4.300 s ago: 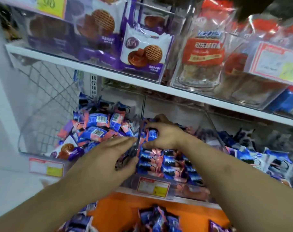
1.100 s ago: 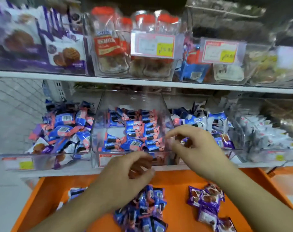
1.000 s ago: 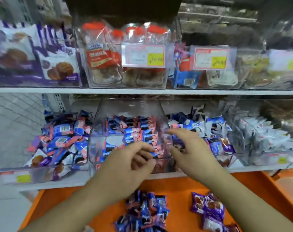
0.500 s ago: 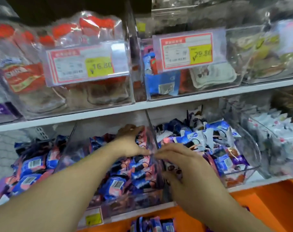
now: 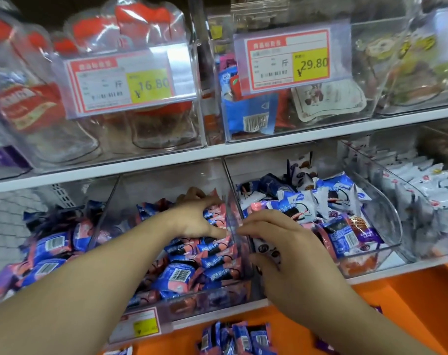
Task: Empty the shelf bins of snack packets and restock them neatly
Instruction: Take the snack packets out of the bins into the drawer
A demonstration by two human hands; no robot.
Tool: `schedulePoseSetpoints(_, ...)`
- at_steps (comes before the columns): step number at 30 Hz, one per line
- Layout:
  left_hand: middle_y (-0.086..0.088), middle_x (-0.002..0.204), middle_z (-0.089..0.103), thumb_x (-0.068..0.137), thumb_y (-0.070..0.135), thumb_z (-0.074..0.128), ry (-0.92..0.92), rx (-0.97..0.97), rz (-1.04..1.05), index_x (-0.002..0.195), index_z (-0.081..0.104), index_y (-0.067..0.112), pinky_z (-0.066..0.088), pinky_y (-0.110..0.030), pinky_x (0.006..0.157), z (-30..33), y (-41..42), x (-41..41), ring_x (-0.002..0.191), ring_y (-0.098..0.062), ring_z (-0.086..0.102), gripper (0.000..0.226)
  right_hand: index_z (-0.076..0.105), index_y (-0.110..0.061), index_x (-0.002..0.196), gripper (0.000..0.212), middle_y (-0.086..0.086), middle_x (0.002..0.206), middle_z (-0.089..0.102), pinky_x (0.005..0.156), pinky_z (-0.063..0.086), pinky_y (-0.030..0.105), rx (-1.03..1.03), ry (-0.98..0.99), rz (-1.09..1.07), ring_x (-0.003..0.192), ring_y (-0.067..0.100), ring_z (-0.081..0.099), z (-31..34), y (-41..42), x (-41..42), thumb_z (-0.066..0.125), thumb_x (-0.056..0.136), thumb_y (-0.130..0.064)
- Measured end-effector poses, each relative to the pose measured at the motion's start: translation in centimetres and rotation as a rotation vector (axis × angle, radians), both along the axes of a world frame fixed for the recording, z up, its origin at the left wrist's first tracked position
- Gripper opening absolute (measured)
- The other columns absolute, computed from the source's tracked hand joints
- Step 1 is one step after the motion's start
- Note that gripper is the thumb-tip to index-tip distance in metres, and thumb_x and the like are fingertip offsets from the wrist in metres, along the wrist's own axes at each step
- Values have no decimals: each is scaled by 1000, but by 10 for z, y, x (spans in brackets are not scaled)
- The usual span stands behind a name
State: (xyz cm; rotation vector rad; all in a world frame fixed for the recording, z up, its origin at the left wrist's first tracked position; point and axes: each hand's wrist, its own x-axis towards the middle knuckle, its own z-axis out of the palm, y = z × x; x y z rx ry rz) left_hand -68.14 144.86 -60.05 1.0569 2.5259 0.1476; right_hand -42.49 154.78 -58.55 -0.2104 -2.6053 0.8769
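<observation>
Reaching into the clear plastic middle bin (image 5: 166,196) at centre frame, the left hand (image 5: 200,216) lies palm-down on the stacked blue-and-pink snack packets (image 5: 192,262), fingers spread and lightly bent over the rearmost ones; whether it pinches any packet I cannot tell. The right hand (image 5: 276,242) sits just right of it, at the transparent divider wall (image 5: 237,226) between this bin and the clear curved-front bin of mixed blue and white packets (image 5: 387,224) in the right half. Its fingers curl loosely over that wall's top edge, thumb lower down, holding no packet that shows. The stacked packets run in rows from front to back, so the left hand is nearer; they lie directly beneath and ahead of it. More blue packets (image 5: 238,336) wait on the orange tray (image 5: 410,298) at the bottom edge, probably the next to be stocked.
</observation>
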Motion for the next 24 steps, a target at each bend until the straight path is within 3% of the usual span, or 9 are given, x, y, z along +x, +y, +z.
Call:
schedulePoseSetpoints(5,-1,153,39,61,81,76,47,-10,10,151,33,47,50,-40,105,-4,10,0,130,-26,51,105,68,-36,130,51,-35,131,50,100,29,-4,1,11,0,126,-14,44,-1,0,0,75,91,-5)
schedulePoseSetpoints(10,-3,154,31,73,76,75,66,-65,-42,156,29,48,47,-34,107,0,16,4,134,-27,49,99,68,-34,130,50,-33,131,51,101,31,-2,-1,22,7,126,-11,47,-3,2,-1,74,91,-4)
schedulePoseSetpoints(14,-1,142,40,70,71,82,79,14,-21,152,43,40,48,-29,96,-3,15,0,122,-24,54,95,67,-35,130,51,-34,132,49,101,31,-3,5,18,6,127,-12,46,-4,2,-1,75,91,-5)
schedulePoseSetpoints(16,1,134,45,68,69,84,90,68,-25,142,54,39,49,-29,91,-5,9,-2,114,-21,56,85,67,-35,131,50,-34,133,49,100,30,-3,11,17,7,127,-12,45,-4,2,-1,74,92,-6)
schedulePoseSetpoints(20,5,111,52,65,69,85,113,275,-12,96,66,44,50,-28,80,-6,-7,-9,97,-15,59,44,66,-34,133,49,-34,135,48,100,28,-5,20,11,-1,128,-11,44,-6,3,-1,73,93,-7)
schedulePoseSetpoints(24,7,119,53,69,54,89,140,497,86,90,75,37,43,-22,90,-2,-25,-7,105,-10,57,30,66,-34,133,48,-33,136,48,102,31,0,22,8,-4,129,-8,46,-8,2,-1,72,93,-7)
